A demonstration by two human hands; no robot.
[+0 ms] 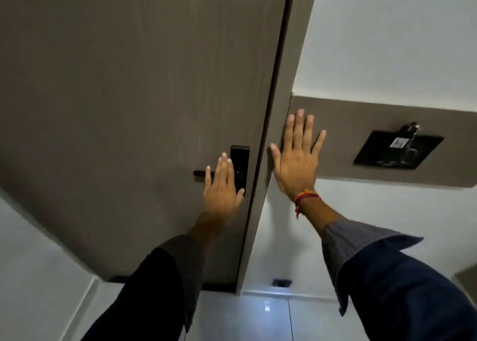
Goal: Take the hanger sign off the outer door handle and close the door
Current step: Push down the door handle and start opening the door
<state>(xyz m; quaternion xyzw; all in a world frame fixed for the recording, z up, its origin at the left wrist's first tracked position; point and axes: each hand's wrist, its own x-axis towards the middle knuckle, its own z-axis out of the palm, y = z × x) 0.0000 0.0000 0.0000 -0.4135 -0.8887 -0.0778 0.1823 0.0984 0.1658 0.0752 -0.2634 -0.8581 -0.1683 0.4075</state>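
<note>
**Both palms flat, door seemingly shut, no sign in view**

The door (pixel 129 95) looks closed against its frame. The left hand (pixel 222 185) lies open-palmed over the black handle (pixel 200 173) — probably pressing it home; the right hand (pixel 296 160) spreads empty on the frame. The hanger sign appears nowhere — neither grip holds anything.

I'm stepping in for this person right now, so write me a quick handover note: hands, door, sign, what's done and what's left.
Left hand: open, flat over the black lever handle of the grey-brown wooden door.
Right hand: open, palm flat against the matching door frame and wall panel.
Neither hand holds anything.
Hanger sign: not visible in this view; none hangs on the handle showing.
Door: looks shut or nearly shut against the frame.
Left: confirm the latch has caught and find where the sign went.
</note>
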